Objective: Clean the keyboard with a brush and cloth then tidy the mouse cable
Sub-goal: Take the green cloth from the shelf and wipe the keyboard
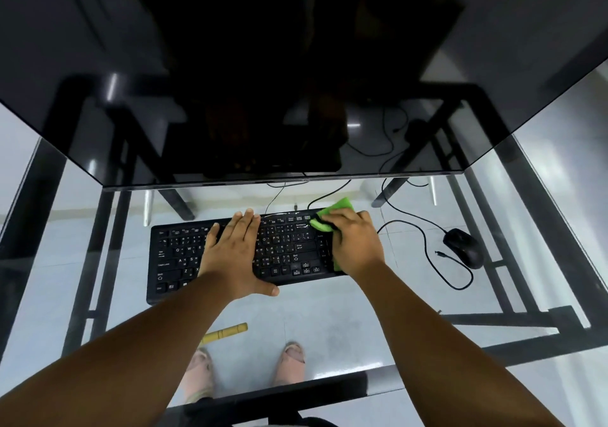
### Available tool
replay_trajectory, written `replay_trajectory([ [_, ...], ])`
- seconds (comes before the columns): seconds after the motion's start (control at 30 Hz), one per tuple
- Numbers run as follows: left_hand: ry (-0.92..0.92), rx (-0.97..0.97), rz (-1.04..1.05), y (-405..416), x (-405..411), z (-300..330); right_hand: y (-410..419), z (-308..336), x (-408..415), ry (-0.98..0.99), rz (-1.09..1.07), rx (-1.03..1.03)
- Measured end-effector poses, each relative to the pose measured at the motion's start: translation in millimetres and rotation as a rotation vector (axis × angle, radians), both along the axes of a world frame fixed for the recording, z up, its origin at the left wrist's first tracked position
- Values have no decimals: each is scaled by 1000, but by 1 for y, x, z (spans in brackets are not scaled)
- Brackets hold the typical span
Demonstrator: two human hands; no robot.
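Observation:
A black keyboard (283, 252) lies across the glass desk below the monitor. My left hand (235, 252) rests flat on its middle keys, fingers straight and spread, thumb over the front edge. My right hand (355, 245) presses a green cloth (332, 217) onto the keyboard's right end; the cloth shows above and below the hand, and its fingers curl over it. A black mouse (464, 247) sits to the right, its cable (427, 255) looping loosely across the glass. A yellow brush handle (225, 333) lies near the front edge, partly hidden by my left forearm.
A large dark monitor (296, 81) overhangs the back of the desk. The glass desk top (329, 311) has a black frame (513, 321) beneath it. More cables (388, 150) trail on the floor behind. My feet show through the glass.

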State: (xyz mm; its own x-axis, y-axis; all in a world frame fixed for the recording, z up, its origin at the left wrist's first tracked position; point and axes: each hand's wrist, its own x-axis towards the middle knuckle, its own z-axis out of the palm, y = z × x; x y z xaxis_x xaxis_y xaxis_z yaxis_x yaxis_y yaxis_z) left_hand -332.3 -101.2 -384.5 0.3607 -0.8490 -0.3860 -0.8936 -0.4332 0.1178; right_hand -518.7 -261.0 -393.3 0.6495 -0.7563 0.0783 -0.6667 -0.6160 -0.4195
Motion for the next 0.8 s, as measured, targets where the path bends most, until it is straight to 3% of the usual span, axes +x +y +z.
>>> replay_trajectory([
  [0.2,19,6,-21,3,7,1,-12,-5,8,66,-239,16],
  [0.37,34,-49,-13,6,6,-3,5,0,21,45,42,6],
  [0.6,53,-76,-32,15,17,-4,-7,-1,5,72,-252,16],
  [0.8,62,-82,-2,29,31,-2,15,1,22,89,-52,-3],
])
